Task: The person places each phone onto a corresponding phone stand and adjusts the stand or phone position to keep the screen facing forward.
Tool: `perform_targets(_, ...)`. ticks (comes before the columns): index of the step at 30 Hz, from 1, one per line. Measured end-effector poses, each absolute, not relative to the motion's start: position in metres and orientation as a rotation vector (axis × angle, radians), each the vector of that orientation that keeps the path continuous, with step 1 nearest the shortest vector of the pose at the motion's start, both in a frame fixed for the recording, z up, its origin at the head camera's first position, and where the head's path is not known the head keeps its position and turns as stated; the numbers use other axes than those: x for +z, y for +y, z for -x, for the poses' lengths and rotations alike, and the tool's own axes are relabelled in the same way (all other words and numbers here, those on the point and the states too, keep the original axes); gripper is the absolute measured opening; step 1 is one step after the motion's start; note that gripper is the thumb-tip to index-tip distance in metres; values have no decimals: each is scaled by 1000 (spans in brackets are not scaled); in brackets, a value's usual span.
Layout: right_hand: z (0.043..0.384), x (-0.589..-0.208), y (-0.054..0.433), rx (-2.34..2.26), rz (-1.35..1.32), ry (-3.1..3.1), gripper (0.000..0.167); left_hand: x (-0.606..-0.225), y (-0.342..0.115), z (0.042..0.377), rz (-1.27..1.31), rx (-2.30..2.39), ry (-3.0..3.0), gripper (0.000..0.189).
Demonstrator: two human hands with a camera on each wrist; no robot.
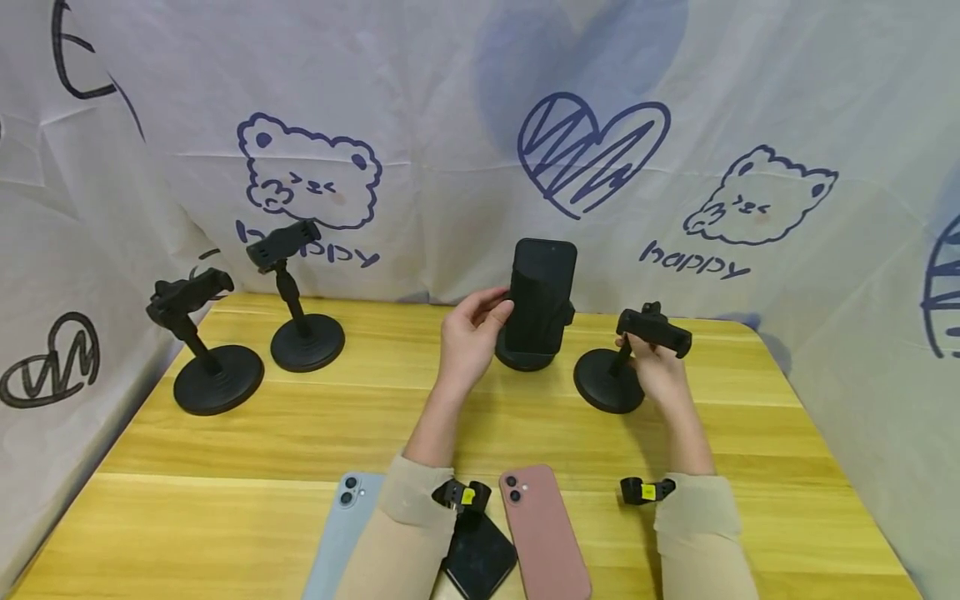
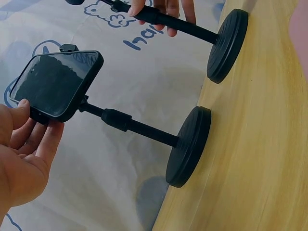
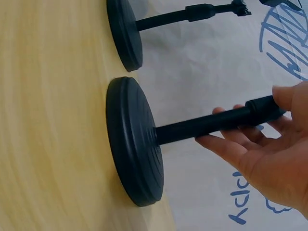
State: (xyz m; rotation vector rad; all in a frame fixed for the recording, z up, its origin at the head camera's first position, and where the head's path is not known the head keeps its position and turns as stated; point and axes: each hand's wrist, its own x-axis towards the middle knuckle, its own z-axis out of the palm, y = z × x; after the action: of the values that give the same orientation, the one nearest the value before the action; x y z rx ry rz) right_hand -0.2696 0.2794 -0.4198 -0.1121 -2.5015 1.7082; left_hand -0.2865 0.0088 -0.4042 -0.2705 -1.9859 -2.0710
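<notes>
Left hand [image 1: 467,340] on black phone [image 1: 542,296], right hand [image 1: 660,368] on second stand [image 1: 606,383]

Left thumb and fingers, curled, pinch the phone's side edge; right fingers close loosely round the pole. Phone sits near upright, clamped in its phone stand [image 2: 188,147], towards the back edge of the table [image 1: 750,417]. Judged: stiff, light, with slippery, breakable glass; best held by its edges, off the screen. Pink phone [image 1: 547,533] and pale blue phone [image 1: 345,525] lie at the near side.

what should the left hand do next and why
Probably ease the left hand off the black phone: it looks clamped in its holder, while the stand in the right hand carries no phone.
</notes>
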Motion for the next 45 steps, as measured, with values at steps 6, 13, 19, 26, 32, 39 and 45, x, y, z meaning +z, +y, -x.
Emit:
perform_targets(6,269,-418,284,1780,16,-2498,41,-404,9,286,276,-2014,-2010,29)
perform_targets(13,261,-411,301,1650,23,-2606,48,-402,11,283,279,-1983,-1979,37)
perform_targets(19,250,-403,308,1685,160,-2369,51,-401,15,281,328,-1843,-1872,44)
perform_targets(26,230,-387,316,1852,100,-1861,31,-396,24,275,352,-1580,-1712,43)
perform_targets(32,217,-368,315,1931,-134,-1707,31,-390,41,264,402,-1504,-1613,40)
perform_targets(39,205,-358,315,1633,-183,-2124,33,-388,66,250,643,-1573,-1701,35)
perform_targets(45,205,-359,317,1459,-258,-2276,38,-384,86,248,776,-1685,-1863,33)
